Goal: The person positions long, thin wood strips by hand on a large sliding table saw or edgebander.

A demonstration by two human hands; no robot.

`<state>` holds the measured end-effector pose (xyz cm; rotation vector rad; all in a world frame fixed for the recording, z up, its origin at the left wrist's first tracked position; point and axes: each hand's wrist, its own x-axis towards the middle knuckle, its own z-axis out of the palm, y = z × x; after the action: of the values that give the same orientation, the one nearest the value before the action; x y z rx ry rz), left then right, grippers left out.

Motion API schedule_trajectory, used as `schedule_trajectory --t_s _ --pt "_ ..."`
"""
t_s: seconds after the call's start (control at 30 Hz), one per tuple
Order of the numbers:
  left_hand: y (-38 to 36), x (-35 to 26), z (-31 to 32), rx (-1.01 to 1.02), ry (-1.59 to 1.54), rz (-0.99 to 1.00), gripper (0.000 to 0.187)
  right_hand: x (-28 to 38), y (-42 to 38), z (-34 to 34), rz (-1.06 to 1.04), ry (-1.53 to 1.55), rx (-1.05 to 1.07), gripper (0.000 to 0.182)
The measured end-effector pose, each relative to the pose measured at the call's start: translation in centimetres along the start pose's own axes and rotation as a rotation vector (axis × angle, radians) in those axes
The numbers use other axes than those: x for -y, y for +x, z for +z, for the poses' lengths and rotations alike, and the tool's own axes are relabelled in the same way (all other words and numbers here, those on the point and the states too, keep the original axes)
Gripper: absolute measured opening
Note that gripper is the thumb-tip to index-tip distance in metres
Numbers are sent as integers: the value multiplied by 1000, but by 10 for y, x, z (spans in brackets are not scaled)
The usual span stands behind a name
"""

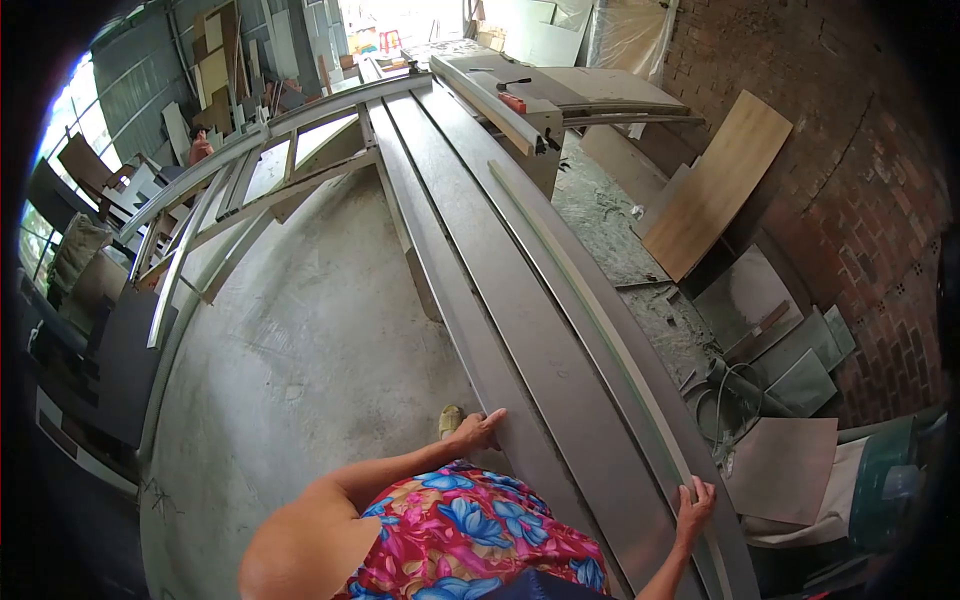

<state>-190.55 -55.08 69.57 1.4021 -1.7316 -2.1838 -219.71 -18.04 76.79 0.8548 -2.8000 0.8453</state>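
Note:
A long grey metal sliding table (545,370) with dark lengthwise grooves stretches away from my body. At its left edge is my left hand (477,432), its fingers closed on the rim. A long, narrow pale strip (598,312), apparently wood, lies lengthwise along the table's right side. My right hand (695,503) has its fingers around the near part of this strip, with the thumb on the inner side. The strip's far end rests flat on the metal, well beyond my hands.
A framed side support (290,185) extends left from the table. Beyond stands a machine top (520,85) bearing a red object (512,103). A wooden board (718,185) leans at the brick wall. Sheet offcuts and a green bin (882,480) are at right. Another person (200,148) is far left.

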Motion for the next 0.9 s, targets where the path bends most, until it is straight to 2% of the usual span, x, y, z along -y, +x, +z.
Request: schedule_trajectory --t_s 0.43,0.53,0.77,0.9 --pt "-2 4 5 -47 0 5 77 44 48 52 -96 9 -32 34" --pt "-11 -9 2 38 81 -90 79 53 66 67 -109 13 -40 33" --pt "-14 -14 -7 66 193 -75 81 75 129 114 -137 -34 -31 34" --pt "5 14 -9 42 200 -101 81 93 155 133 -150 -61 -39 35"
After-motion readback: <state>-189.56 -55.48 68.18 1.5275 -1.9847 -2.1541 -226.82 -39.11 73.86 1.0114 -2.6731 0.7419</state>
